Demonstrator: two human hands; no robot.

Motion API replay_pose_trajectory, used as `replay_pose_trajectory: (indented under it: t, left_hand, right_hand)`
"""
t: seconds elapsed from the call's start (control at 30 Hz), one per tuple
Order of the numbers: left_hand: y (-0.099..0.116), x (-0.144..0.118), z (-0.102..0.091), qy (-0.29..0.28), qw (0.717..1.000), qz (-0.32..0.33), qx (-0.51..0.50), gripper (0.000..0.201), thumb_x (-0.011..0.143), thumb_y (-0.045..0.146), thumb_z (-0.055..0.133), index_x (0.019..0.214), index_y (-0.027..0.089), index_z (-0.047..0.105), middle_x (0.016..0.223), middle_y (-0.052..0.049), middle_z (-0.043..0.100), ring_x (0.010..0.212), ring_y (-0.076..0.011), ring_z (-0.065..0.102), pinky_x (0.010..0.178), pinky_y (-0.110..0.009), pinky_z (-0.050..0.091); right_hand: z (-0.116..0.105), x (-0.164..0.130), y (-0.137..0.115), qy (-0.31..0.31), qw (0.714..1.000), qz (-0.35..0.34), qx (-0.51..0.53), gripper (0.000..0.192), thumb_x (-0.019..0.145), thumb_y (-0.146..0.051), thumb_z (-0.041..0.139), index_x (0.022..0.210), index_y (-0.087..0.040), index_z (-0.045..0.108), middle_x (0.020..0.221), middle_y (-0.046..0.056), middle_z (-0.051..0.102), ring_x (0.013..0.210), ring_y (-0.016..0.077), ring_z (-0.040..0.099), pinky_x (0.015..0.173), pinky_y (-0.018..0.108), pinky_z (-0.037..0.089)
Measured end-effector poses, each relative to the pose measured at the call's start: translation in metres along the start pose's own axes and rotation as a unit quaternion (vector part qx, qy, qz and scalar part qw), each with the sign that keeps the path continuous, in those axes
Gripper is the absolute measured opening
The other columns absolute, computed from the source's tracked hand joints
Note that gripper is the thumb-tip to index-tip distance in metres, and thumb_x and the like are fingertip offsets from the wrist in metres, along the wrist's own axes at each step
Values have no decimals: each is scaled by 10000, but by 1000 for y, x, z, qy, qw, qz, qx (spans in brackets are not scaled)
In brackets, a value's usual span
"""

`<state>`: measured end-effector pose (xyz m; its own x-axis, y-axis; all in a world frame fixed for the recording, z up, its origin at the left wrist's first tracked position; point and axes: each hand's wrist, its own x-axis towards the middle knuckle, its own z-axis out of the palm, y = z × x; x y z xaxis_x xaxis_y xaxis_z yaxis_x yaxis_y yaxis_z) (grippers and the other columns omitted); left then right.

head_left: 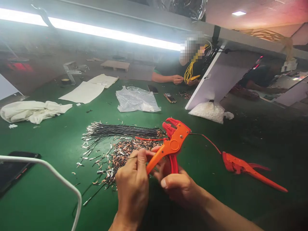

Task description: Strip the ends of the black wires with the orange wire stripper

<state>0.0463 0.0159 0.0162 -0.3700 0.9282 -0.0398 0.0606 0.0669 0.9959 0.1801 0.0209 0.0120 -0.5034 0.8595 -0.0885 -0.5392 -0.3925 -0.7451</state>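
Stripper [173, 141], orange, stood near the surface's [48, 192] front edge, its handles gripped by the right hand [179, 186]; the left hand [133, 183] pinched a thin wire [131, 157] beside the wire pile [120, 141].

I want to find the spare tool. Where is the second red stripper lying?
In the head view, the second red stripper lies flat on the green table, on the right side, beyond the right hand that holds the orange stripper.

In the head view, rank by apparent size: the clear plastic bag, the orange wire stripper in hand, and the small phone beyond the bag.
1. Clear plastic bag
2. Orange wire stripper, though nearness to the camera inflates it
3. Small phone
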Motion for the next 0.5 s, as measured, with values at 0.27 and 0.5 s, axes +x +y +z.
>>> replay_pose_trajectory:
  t: [0.27,0.5]
  left_hand:
    - [1,15,2,-114,986,-104,-57,557,778,664,579,512,188,461,442,43,438,392,-76,339,393,-204,278]
    - [4,6,5,-130,986,-85,-67,492,794,601,601,554,174,559,442,43,439,411,-86,363,412,-197,314]
  right_hand:
    - [-8,-1,-8,13,999,-47,8,563,683,-83,543,1228,-224,553,1011,67,701,985,254,645,935,454,455]
    - [-12,-1,-1,-12,998,-9,-57,582,685,-99,540,1247,-248,563,1083,69,672,910,234,652,840,396,489]
